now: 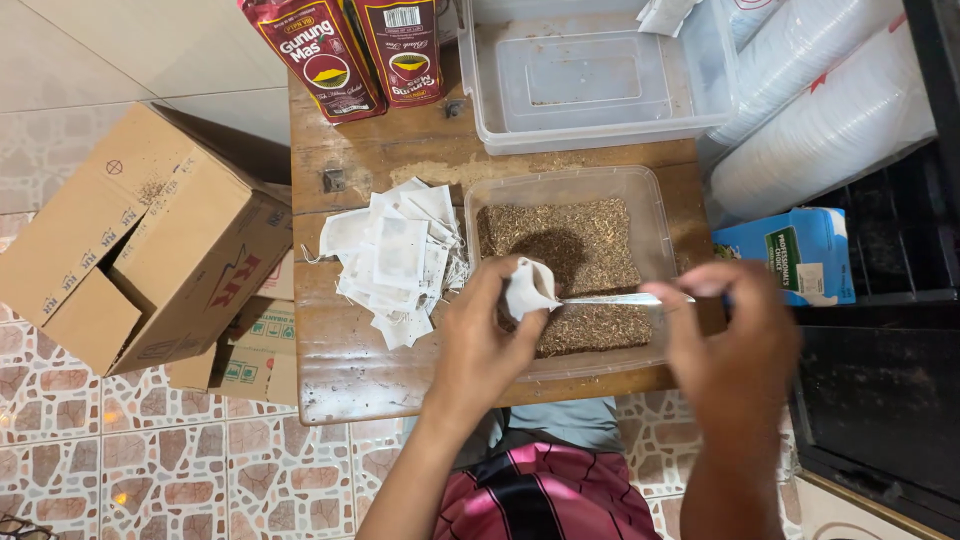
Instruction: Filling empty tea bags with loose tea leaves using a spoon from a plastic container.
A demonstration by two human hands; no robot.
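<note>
My left hand (482, 335) pinches a small white paper tea bag (526, 287), holding it open over a clear plastic tub (660, 215) of loose brown tea leaves (585, 245). My right hand (728, 335) grips the handle of a metal spoon (610, 299) whose tip points into the bag's mouth. Both hands hover above the near half of the tub. A heap of empty white tea bags (392, 260) lies on the wooden table (345, 365), just left of the tub.
An empty clear container (595, 80) stands at the table's back, with two dark red tea packets (360, 50) beside it. Cardboard boxes (140, 240) sit on the tiled floor at left. A blue carton (800, 255) and stacked white plastic cups (820, 110) are at right.
</note>
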